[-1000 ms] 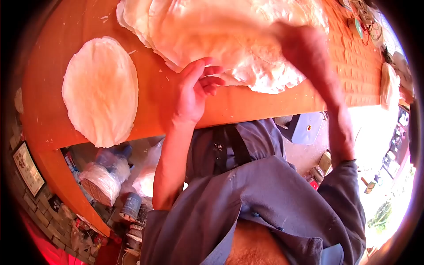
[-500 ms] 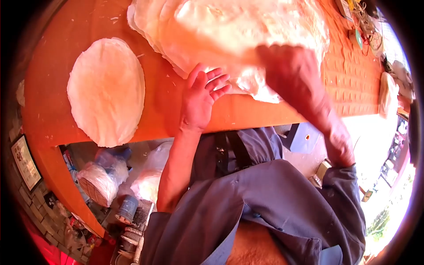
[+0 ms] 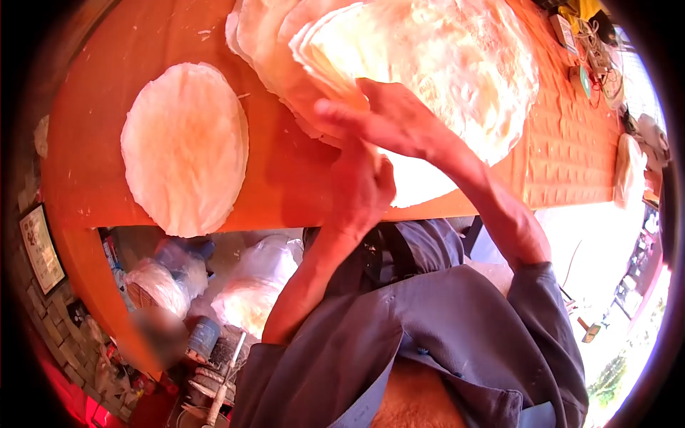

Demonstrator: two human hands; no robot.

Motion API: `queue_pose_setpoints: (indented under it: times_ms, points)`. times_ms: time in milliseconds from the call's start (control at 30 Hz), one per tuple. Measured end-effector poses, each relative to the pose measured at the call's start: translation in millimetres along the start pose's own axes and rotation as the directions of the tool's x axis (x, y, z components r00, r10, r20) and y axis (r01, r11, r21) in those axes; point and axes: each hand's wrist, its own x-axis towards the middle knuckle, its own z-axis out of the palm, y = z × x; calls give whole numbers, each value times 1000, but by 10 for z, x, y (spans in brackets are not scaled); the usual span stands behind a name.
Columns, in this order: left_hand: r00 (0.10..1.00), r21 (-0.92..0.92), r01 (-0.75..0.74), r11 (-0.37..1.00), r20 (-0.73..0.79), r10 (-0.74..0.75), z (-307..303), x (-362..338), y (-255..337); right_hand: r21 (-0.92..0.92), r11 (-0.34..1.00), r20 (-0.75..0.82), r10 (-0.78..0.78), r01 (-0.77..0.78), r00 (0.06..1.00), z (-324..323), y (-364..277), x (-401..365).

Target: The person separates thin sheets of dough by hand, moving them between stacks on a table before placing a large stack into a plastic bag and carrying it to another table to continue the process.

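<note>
A wide pile of thin, pale round sheets that look like flatbread (image 3: 457, 78) lies on the orange-covered table (image 3: 285, 192). Several sheets at its left side have raised, fanned edges. My right hand (image 3: 399, 118) reaches over the near left part of the pile, its fingers stretched out to the left and a little blurred. Under and in front of it is my left hand (image 3: 360, 189), by the near edge of the pile, its fingers mostly covered by the right hand. To the left, a smaller stack of oval flatbread sheets (image 3: 184, 150) lies apart, slightly overhanging the table's front edge.
Cables and small devices (image 3: 589, 57) lie at the far right. Below the table are plastic-wrapped bundles (image 3: 253, 285) and a blue-grey can (image 3: 203, 339). A framed certificate (image 3: 41, 250) stands at the left. Strong sunlight falls on the pile.
My right hand has moved left, across my left hand. My left hand has shifted right and turned. Sheets on the pile now fan up at the left, and the near edge reaches further forward.
</note>
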Motion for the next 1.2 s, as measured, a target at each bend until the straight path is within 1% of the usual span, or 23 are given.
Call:
queue_pose_setpoints:
  times_ms: [33,67,100,133,200,233,267,300,367,500,533,567,600,633,700,733,767,867,933,1033,1067,1167,1200]
  points:
    - [980,193,-153,969,158,124,9,-12,-10,-227,972,-1,-68,66,998,65,109,77]
    - [977,165,-182,969,140,160,34,-22,6,-108,989,-77,-111,103,991,165,260,74]
    - [973,134,-210,968,121,194,59,-44,38,-240,968,-12,-86,81,996,59,182,25]
    - [970,-70,-193,979,137,201,37,-56,76,-368,927,53,-60,76,997,-49,104,-22]
    - [981,-473,-84,877,116,157,-51,-62,75,-273,943,-78,-217,189,973,-152,-7,-146]
    - [992,-660,-23,751,79,99,-81,-75,57,-171,962,-101,-231,212,968,-189,-91,-249]
    - [997,-824,77,561,58,-52,-81,-108,-13,-67,969,-123,-244,237,962,-229,-177,-351]
    - [979,-943,100,319,35,-202,-81,-140,-82,93,973,-97,-202,211,975,-305,-349,-501]
    - [950,-971,73,227,-1,-314,-230,45,-182,395,908,-19,-145,141,989,-448,-583,-693]
    - [937,-955,44,295,-63,-343,-667,290,-309,572,733,-213,-301,369,929,-840,-354,-612]
    - [937,-957,60,282,-44,-346,-774,297,-394,663,673,-178,-282,327,943,-953,-187,-530]
    - [933,-968,91,233,1,-361,-862,262,-505,746,606,-143,-262,277,955,-1064,-20,-449]
    - [925,-980,113,163,44,-377,-927,208,-629,747,641,-53,-206,176,977,-1164,302,-285]
    - [901,-988,157,5,141,-409,-981,144,-865,705,680,-118,-167,201,979,-1143,567,-126]
    - [799,-887,262,381,-23,-601,-831,152,-1115,589,803,-106,-32,88,994,-1045,1405,390]
    - [848,-902,210,376,-23,-530,-730,179,-1188,443,896,-86,26,15,996,-978,1761,534]
    - [843,-843,256,472,-44,-536,-608,188,-1227,395,918,-242,66,36,968,-789,2468,893]
    - [790,-810,286,512,-103,-604,-473,167,-1160,395,910,-362,26,128,932,-603,2172,679]
    - [781,-803,299,515,-105,-616,-470,198,-1030,256,956,-350,-44,141,936,-611,1883,590]
    - [795,-734,254,630,-212,-568,-380,257,-1060,380,910,-329,-34,165,944,-673,1747,551]
    - [783,-732,281,621,-200,-589,-379,231,-1059,438,877,-348,-37,198,937,-682,1677,528]
    - [755,-723,316,615,-201,-624,-375,307,-1016,451,867,-201,331,-213,922,-845,1705,684]
    - [745,-710,322,627,-219,-630,-361,333,-1033,441,883,-211,277,-161,937,-864,1697,699]
